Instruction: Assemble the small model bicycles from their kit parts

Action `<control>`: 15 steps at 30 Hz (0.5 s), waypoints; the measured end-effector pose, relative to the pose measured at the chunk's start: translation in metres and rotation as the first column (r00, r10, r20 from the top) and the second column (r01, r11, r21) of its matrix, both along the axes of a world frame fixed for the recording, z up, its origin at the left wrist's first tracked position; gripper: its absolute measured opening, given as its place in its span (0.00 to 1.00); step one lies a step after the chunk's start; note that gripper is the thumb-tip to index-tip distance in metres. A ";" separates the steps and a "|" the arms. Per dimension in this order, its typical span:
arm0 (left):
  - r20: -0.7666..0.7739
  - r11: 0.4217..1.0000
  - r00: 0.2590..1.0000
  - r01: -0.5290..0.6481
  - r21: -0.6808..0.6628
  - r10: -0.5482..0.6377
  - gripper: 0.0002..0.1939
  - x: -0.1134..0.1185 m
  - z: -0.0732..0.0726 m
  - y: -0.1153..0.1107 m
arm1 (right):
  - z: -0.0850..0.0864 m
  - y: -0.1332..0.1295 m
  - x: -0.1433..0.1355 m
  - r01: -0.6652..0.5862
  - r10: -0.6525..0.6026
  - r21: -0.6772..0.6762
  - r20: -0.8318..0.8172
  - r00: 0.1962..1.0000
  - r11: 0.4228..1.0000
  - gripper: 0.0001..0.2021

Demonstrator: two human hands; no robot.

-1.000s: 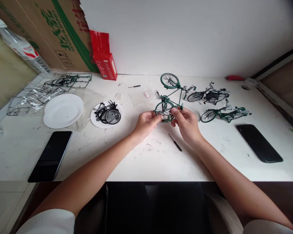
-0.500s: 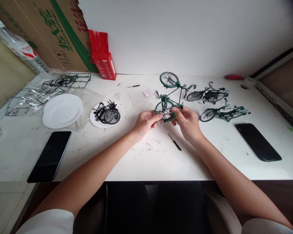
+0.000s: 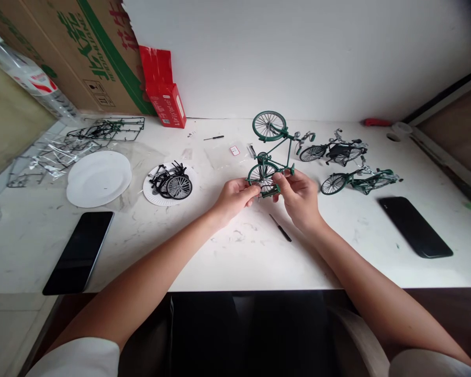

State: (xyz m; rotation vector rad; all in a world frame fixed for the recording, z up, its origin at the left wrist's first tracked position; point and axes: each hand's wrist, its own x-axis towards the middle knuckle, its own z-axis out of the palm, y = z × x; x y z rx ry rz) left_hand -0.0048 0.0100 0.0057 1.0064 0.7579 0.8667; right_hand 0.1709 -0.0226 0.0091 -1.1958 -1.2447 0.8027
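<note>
A green model bicycle (image 3: 269,149) is held up in front of me, its front wheel pointing away and its rear wheel near my fingers. My left hand (image 3: 235,199) pinches the rear wheel from the left, thumb and fingers closed. My right hand (image 3: 298,196) grips the rear end by the rack and saddle, fingers closed around it; some fingertips are hidden behind the model. Below the hands a small black screwdriver (image 3: 280,228) lies on the white table. Two finished-looking model bicycles, one black (image 3: 333,150) and one green (image 3: 360,181), stand to the right of my right hand.
On the left lie a paper plate with black bicycle parts (image 3: 168,184), white plates (image 3: 98,179), plastic part frames (image 3: 110,128) and a phone (image 3: 78,253). A red box (image 3: 167,104) and second screwdriver (image 3: 214,137) are behind. A black phone-shaped object (image 3: 415,226) lies right.
The green model bicycle has tilted slightly, its front wheel shifting a little up and left. My right hand has moved slightly left. Both hands keep their hold.
</note>
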 end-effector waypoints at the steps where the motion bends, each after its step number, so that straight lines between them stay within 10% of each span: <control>1: -0.010 1.000 1.000 0.002 0.002 -0.002 0.11 0.000 0.000 0.000 | -0.001 0.000 0.000 0.004 -0.004 -0.003 0.003 1.000 1.000 0.24; 15: -0.045 1.000 0.999 0.013 -0.026 -0.014 0.09 0.001 0.003 -0.001 | -0.001 -0.002 -0.001 0.018 -0.020 0.035 0.044 0.999 0.999 0.24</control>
